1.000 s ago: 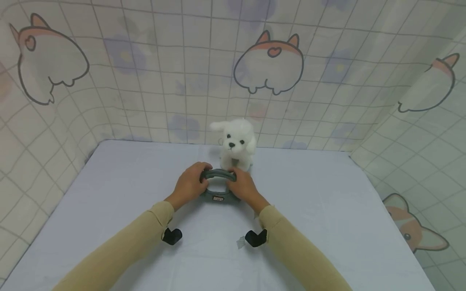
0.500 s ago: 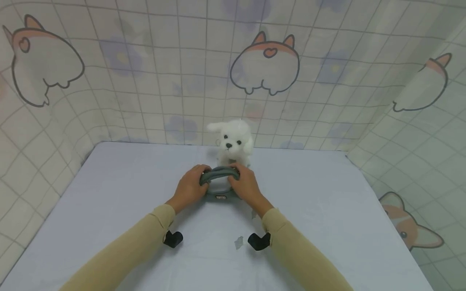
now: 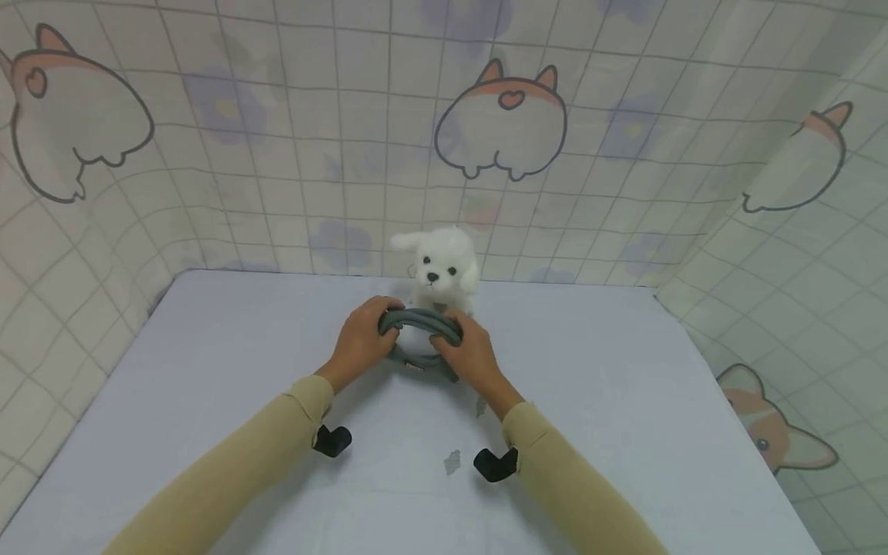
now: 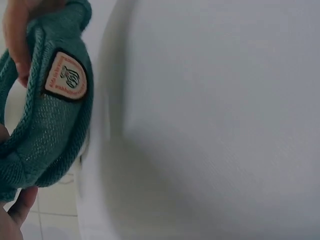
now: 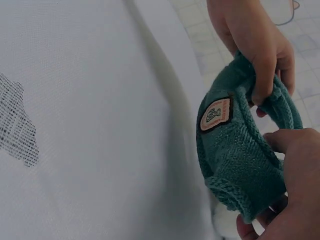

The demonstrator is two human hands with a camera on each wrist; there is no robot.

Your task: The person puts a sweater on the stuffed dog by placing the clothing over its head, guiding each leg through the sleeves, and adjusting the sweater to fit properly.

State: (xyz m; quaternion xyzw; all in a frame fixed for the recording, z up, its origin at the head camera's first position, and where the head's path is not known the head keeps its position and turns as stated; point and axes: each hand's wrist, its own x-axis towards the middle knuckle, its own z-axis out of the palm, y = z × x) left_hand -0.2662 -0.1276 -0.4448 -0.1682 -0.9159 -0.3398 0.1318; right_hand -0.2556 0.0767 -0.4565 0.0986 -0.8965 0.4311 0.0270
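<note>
A teal knitted band [image 3: 419, 316] with thick rolled edges forms an open ring between my two hands, apparently just above the table. My left hand [image 3: 364, 333] grips its left side. The right hand [image 3: 475, 356] holds the other side, thumb inside the ring and fingers outside. A pinkish patch [image 4: 66, 76] with a dark border sits on the knit, facing the wrist cameras. Right behind the band, a white plush dog [image 3: 444, 266] stands upright, its lower body partly hidden by the band and my right hand.
A white cloth covers the table [image 3: 590, 401]. Behind it hangs a tiled-pattern curtain [image 3: 312, 139] printed with corgis. A small grey mesh patch [image 3: 452, 462] marks the cloth near the right wrist. Black camera mounts [image 3: 333, 442] jut inward from both sleeves.
Both hands have lifted and tilted the knitted band slightly, and its ring looks wider and rounder. The band now covers more of the dog's legs. The whole head view has shifted a little.
</note>
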